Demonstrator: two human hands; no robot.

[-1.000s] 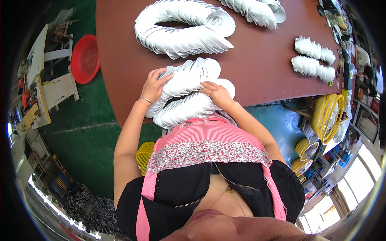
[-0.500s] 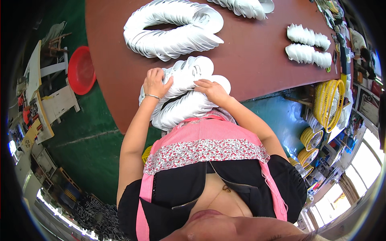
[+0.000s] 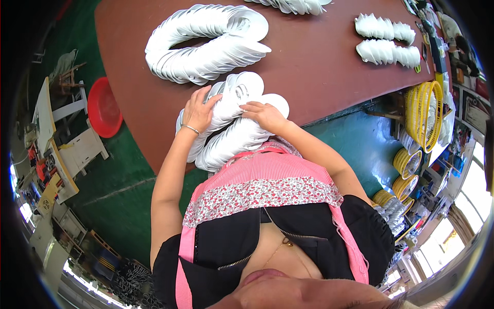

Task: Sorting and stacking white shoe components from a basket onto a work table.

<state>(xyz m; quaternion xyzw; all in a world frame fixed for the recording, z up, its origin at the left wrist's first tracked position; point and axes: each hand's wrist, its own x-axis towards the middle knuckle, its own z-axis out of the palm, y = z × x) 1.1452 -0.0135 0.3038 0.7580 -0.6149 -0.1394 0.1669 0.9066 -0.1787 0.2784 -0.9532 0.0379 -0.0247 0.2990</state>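
Movement: left hand (image 3: 197,114) now sits nearer right hand (image 3: 268,117).
Hand state: left fingers spread, right extended; whether either pinches, cannot tell.
Folded white stack (image 3: 234,140): beneath both hands, at the surface (image 3: 319,67)'s near edge.
Stack risk: uneven pressure could fan it loose.
Edge risk: a pull toward the apron (image 3: 262,167) could tip it off.

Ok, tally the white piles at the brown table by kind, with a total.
Pile under the hands: 1
Large bent pile: 1
Short piles at right: 2
Pile cut off by the top edge: 1
Total: 5
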